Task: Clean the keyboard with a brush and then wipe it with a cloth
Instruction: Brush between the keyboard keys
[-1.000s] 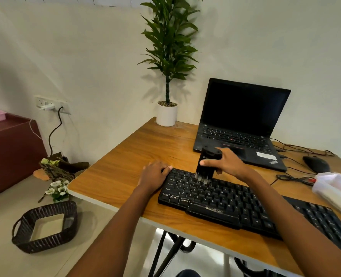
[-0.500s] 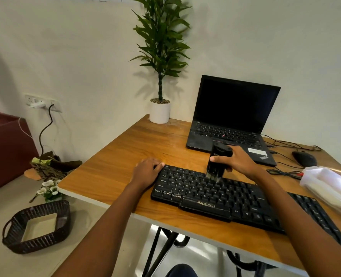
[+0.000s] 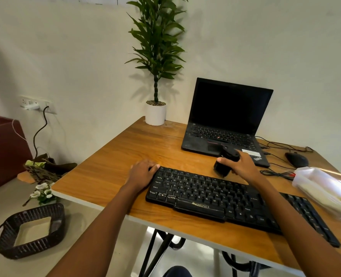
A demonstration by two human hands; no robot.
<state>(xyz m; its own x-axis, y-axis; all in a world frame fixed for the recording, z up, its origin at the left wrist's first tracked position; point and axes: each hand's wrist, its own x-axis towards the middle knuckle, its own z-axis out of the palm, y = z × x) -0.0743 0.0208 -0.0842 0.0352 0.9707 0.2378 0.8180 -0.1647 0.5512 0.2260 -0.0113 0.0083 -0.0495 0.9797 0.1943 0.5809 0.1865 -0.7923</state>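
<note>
Brush point(image 3: 226, 161) held at the far edge of the keyboard point(image 3: 215, 196).
On my feed the right hand point(image 3: 243, 166) grips the black brush, fingers curled round it, near the laptop point(image 3: 223, 126); the left hand point(image 3: 143, 172) rests relaxed against the keyboard's left end on the table point(image 3: 115, 166).

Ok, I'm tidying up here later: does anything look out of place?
A bunch of white flowers lies on the floor left of the wooden table, near the dark woven basket, not in any vase. Nothing on the table looks spilled or damaged.
</note>
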